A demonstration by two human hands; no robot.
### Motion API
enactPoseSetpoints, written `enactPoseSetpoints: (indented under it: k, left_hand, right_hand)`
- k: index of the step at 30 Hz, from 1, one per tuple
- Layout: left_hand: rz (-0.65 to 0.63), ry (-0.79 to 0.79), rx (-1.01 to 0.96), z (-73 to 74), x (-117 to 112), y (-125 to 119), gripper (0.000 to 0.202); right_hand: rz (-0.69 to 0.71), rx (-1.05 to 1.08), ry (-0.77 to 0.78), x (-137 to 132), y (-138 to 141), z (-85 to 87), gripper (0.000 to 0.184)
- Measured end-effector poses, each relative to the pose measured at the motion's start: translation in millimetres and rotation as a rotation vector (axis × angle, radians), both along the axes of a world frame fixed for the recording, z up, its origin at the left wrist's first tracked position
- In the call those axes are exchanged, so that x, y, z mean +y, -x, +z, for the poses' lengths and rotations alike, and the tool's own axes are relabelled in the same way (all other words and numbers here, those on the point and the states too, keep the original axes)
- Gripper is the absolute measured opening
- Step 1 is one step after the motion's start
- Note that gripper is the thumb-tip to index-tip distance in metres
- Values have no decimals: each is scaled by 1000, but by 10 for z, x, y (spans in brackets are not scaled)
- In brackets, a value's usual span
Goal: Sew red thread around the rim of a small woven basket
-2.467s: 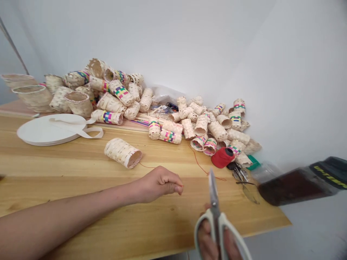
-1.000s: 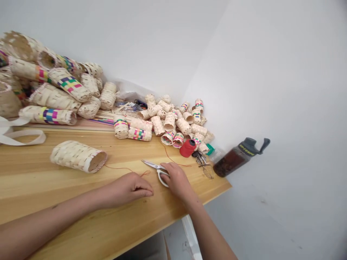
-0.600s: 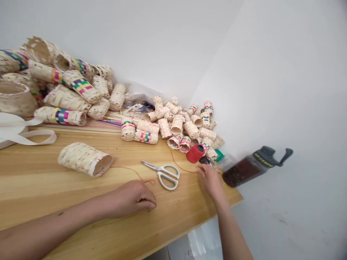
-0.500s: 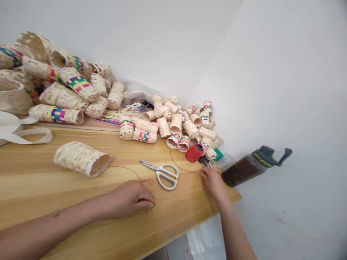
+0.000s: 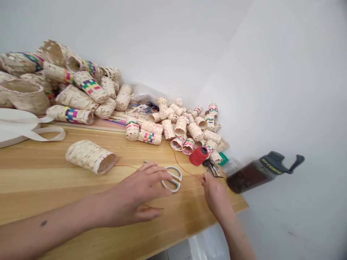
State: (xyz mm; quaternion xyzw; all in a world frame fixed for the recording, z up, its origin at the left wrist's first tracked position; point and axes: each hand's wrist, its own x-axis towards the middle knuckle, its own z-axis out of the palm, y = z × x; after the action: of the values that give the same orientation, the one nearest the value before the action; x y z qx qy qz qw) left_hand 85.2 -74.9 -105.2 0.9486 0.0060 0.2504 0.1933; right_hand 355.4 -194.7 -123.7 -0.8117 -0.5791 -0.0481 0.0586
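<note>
My left hand (image 5: 135, 193) hovers over the wooden table (image 5: 40, 180) with its fingers spread, covering the blades of the white-handled scissors (image 5: 172, 178). A thin red thread (image 5: 187, 170) runs from the red spool (image 5: 198, 155) toward my right hand (image 5: 215, 195), which pinches it near the table's right edge. Another bit of red thread leads from the plain woven basket (image 5: 90, 157), lying on its side, toward my left hand.
Piles of woven baskets, large (image 5: 76, 90) and small (image 5: 184, 124), line the wall. A roll of white strap (image 5: 16, 124) lies at the left. Keys (image 5: 213, 168) and a dark bottle (image 5: 255, 173) sit at the table's right corner.
My left hand has let go of the thread end, opened and moved right over the scissors. My right hand stays pinched on the thread by the spool.
</note>
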Motion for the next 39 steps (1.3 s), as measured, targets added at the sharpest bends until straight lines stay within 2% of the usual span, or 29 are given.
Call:
enactPoseSetpoints:
  k: [2,4,6,7,9,12,14,18,21,24,26,29,31,33,35,37,39]
  left_hand:
    - [44,71,-35,47,-9,-3,44]
    - [59,204,-19,86,-44,-36,54]
    - [33,370,48,127,-88,-87,62]
    - [3,449,87,148,-107,-113,61]
    - [-81,593,168,184,-127,-147,45]
    - [-148,708,228,191,-113,-134,21]
    - [-108,684,214,161,-92,-91,18]
    - [17,554,221,111,-94,5,29]
    - [35,495,229,151,-141,44,32]
    - [21,542,218,212,-193,51,31]
    - [-8,659,198,226,-222,38,32]
    - [-91,961,179,202,-265,-8,37]
    - [-155,1154,160,176,-295,-55,40]
    - [-206,1277,150,161,-320,-105,42]
    - [-229,1327,154,163,-334,-145,43]
    - [-230,1306,162,185,-329,-164,43]
    - [-205,1126,167,229,-299,-160,38]
  right_hand:
    - [179,62,-59,-34,251,142,17]
    - [422,170,-174,-47,531,266,17]
    - [546,249,-251,-45,787,360,16]
    - [565,273,-274,-41,890,394,16]
    - [589,290,-314,-31,1032,432,15]
    - [640,217,-381,-33,1092,410,16]
    - [650,150,-405,-50,1069,360,16]
    - [667,150,-377,-108,1002,281,20]
    - [657,219,-397,-152,985,293,21]
    - [571,344,-455,-185,999,346,12]
    - [486,479,-490,-192,1019,375,12]
    - [418,807,-540,-171,1061,366,12]
    - [454,1063,-570,-144,1095,327,10]
    - [529,1271,-653,-124,1129,282,10]
    - [588,1412,-787,-121,1152,259,12]
    - [596,1526,-859,-141,1142,265,13]
    - [547,1625,-843,-189,1071,290,13]
